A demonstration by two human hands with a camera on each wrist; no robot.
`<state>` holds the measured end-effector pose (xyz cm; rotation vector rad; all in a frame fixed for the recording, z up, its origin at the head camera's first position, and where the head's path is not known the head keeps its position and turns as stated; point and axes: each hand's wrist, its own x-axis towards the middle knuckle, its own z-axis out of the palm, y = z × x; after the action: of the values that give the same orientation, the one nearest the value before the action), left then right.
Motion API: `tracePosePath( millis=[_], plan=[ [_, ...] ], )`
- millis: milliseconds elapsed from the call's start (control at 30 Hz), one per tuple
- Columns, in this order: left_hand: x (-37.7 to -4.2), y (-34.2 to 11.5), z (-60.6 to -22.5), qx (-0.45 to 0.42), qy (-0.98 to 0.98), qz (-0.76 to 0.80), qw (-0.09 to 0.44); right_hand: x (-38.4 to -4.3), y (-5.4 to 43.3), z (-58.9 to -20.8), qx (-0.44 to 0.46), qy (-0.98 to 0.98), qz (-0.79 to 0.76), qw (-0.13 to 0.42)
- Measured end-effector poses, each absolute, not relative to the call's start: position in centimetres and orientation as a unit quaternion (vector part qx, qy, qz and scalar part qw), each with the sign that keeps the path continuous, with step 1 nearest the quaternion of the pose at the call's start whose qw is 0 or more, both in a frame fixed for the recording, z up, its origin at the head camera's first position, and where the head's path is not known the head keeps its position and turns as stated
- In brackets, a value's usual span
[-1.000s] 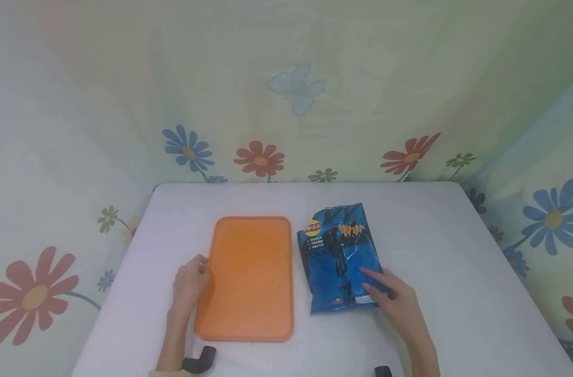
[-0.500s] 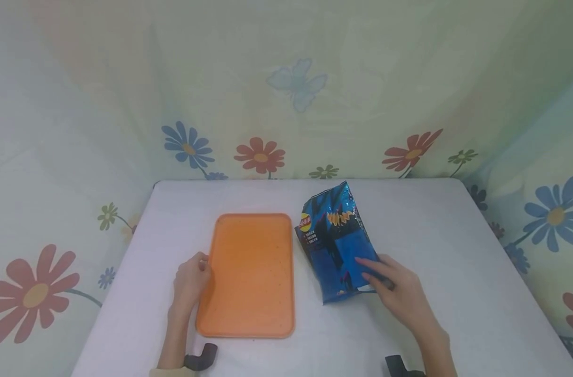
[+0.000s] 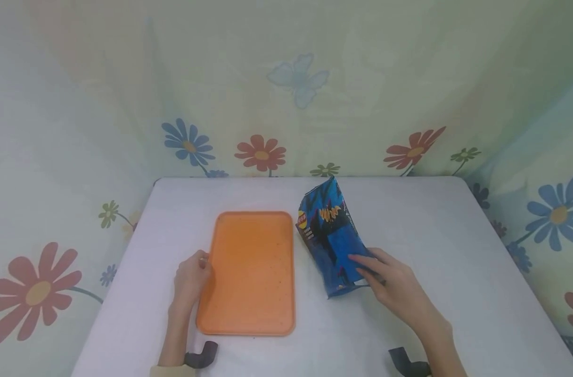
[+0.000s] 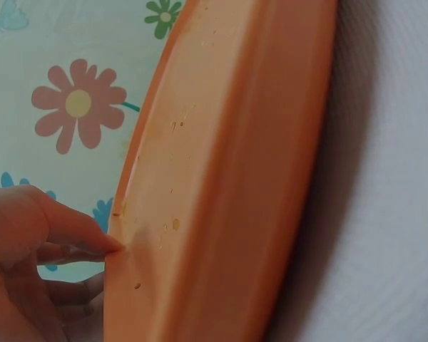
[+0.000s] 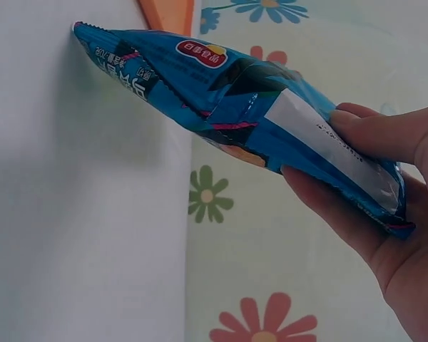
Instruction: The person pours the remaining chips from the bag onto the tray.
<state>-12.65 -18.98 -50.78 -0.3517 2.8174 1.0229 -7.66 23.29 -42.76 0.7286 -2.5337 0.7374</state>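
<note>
A blue chip bag [image 3: 335, 235] tilts in my right hand [image 3: 399, 285], right of the tray. The thumb and fingers pinch its near right edge, as the right wrist view also shows with the bag [image 5: 235, 107] between thumb [image 5: 374, 132] and fingers. An orange tray [image 3: 246, 272] lies left of the bag on the white table. My left hand [image 3: 192, 277] holds the tray's left rim; in the left wrist view its thumb presses the tray's edge [image 4: 228, 178] with fingers curled behind. Small crumbs dot the tray's surface.
The white table [image 3: 409, 220] reaches back to a flowered curtain [image 3: 352, 78], which also hangs on both sides. A black wrist mount [image 3: 201, 355] sits at my left wrist and another black mount [image 3: 409, 361] at my right.
My right hand has lifted and tilted the chip bag, its far end swinging left and away from me. My left hand stays at the tray's rim.
</note>
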Motion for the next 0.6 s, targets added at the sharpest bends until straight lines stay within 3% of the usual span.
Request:
tracePosePath(
  millis=[600],
  plan=[
    [-12.6,-18.9,-50.7,-0.116,0.932,0.339,0.056,-9.4,22.7,-40.1,0.347,-0.902,0.167,0.197]
  ],
)
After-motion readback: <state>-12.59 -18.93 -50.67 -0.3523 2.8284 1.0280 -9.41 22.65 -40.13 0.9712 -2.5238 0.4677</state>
